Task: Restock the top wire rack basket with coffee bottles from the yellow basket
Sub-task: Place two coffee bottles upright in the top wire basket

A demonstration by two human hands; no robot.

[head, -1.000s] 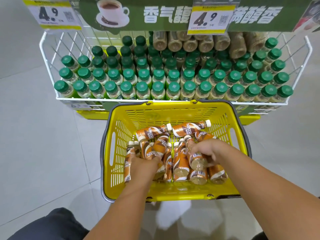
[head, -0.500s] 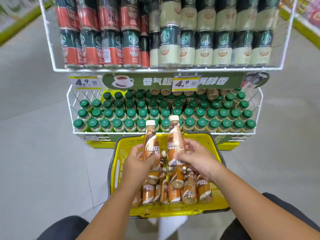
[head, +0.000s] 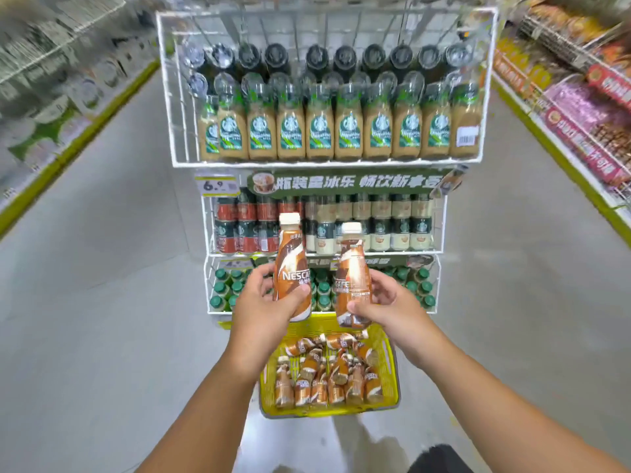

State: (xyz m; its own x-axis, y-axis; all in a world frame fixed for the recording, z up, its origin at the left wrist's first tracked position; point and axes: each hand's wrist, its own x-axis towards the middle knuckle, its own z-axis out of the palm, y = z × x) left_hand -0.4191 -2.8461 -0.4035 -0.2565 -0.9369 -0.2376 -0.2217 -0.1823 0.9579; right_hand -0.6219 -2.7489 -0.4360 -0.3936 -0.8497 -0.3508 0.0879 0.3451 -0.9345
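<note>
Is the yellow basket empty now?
No, the yellow basket on the floor holds many brown coffee bottles lying in it.

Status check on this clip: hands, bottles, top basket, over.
Left hand grips one coffee bottle, right hand another. Both upright, below the top wire basket. Yellow basket still stocked. Path clear.

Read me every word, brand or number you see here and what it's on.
"NESCAF", partly covered: bottle in the left hand.
"AFE", partial: bottle in the right hand.
"6.9": price tag under the top wire basket.
"瓶装星冰乐 畅饮新享受", last characters blurred: green banner.
Top-basket bottle labels, side shelf signs: too blurred.
</note>
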